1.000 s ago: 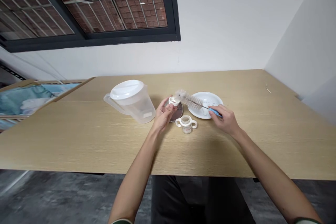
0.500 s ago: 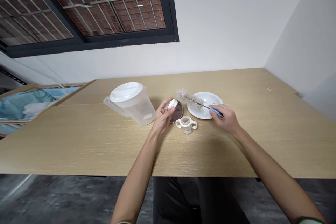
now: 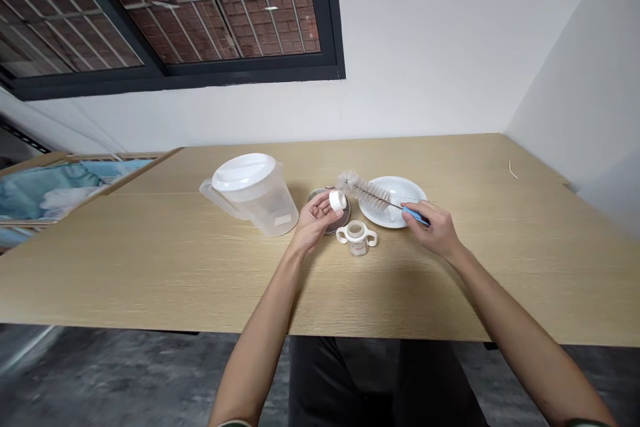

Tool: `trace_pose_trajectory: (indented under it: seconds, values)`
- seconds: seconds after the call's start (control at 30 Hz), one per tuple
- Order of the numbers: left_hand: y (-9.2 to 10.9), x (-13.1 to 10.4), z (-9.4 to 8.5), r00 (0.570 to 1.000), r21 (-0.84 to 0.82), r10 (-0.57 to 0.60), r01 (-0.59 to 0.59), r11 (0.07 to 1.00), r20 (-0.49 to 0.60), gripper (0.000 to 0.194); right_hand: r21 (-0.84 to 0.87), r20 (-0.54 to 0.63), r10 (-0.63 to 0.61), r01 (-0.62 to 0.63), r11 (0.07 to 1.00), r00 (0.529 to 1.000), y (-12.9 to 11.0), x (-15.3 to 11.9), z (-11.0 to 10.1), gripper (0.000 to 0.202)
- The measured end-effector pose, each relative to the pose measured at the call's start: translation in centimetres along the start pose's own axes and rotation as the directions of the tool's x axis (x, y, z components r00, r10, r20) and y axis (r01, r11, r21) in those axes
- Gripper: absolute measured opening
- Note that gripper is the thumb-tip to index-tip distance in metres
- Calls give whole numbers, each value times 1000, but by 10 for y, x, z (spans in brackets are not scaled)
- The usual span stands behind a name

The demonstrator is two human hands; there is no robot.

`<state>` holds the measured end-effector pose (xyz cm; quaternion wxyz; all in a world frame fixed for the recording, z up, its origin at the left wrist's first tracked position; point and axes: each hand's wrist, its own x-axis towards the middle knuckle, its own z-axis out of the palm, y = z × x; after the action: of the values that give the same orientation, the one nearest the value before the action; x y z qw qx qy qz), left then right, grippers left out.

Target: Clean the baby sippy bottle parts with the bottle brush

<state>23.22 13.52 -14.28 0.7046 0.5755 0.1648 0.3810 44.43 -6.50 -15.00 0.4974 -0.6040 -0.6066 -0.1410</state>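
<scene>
A small white cap (image 3: 337,199) is held at the fingertips of my left hand (image 3: 314,221), its hollow side turned partly up to the right. My right hand (image 3: 434,227) grips the blue handle of a bottle brush (image 3: 367,192). The brush's white bristles point left, over the edge of a white plate (image 3: 415,195), and do not touch the cap. Below them stands a small bottle (image 3: 357,240) with two white handles and an uncovered top. Partly behind my left hand lies a round dark dish (image 3: 345,219) with a metallic rim.
A clear plastic pitcher (image 3: 265,203) with a white lid stands left of my left hand. A wooden crate (image 3: 170,155) with blue-green cloth is at the far left. A thin pale strip (image 3: 512,169) lies at the back right, before the wall.
My left hand has turned the cap so that its hollow side shows, and more of the dark dish's rim is visible. My right hand keeps its hold on the brush.
</scene>
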Motion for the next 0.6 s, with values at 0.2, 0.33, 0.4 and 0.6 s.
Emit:
trace_pose_trajectory:
  seconds: [0.2,0.33,0.4,0.6]
  values:
    - [-5,3,-1,999,19,3,-2,1000,-42,61,50,2,-80,80,996,997,-4,0,-1,19]
    - [-7,4,-2,999,11,33,-33,999,-23,66,23,9,-62,62,998,998,-2,-1,1,19]
    - [-7,5,-3,999,2,47,-47,999,-15,66,-2,-1,-51,51,999,999,1,-1,1,19]
    - [-8,7,-5,994,-26,42,-45,999,-102,60,15,-11,-111,111,994,994,-1,0,1,19]
